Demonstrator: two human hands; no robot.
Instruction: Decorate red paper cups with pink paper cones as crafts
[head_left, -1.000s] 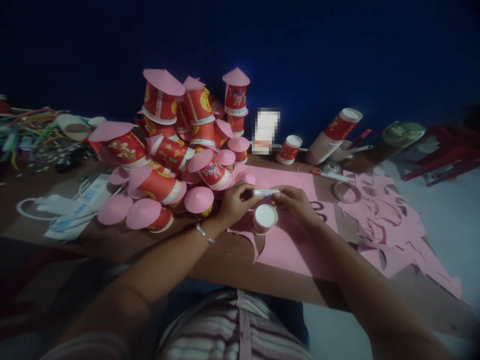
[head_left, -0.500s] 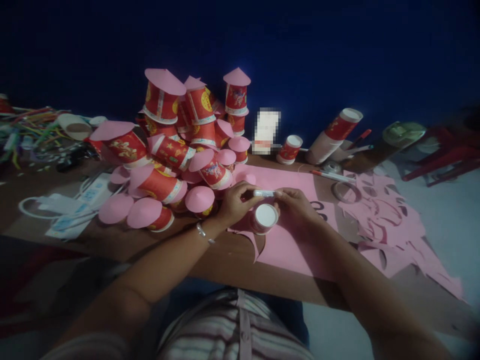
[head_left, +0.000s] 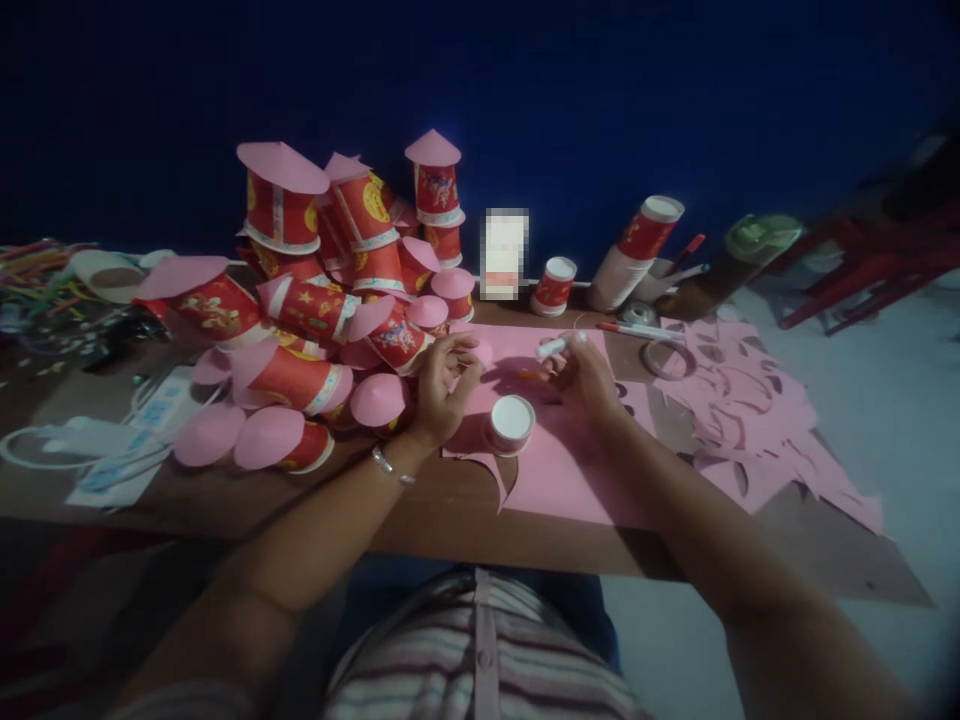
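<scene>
A red paper cup with its white end facing up stands between my hands on a pink paper sheet. My right hand grips a small white tube beyond the cup. To the cup's left, my left hand is raised with curved, parted fingers and nothing visible in it. Close to its fingertips lies a small pink paper piece. An orange item rests on the sheet near my right hand. Left of my left hand is a pile of red cups with pink cone tops.
Pink paper scraps and a tape ring lie at the right. Behind are a single red cup, a leaning cup stack and a blurred upright phone-like shape. A power strip with cables lies left.
My hands have moved apart. The white tube has left my left hand and is now only in my right hand. The view has shifted, so the table's contents appear further left.
</scene>
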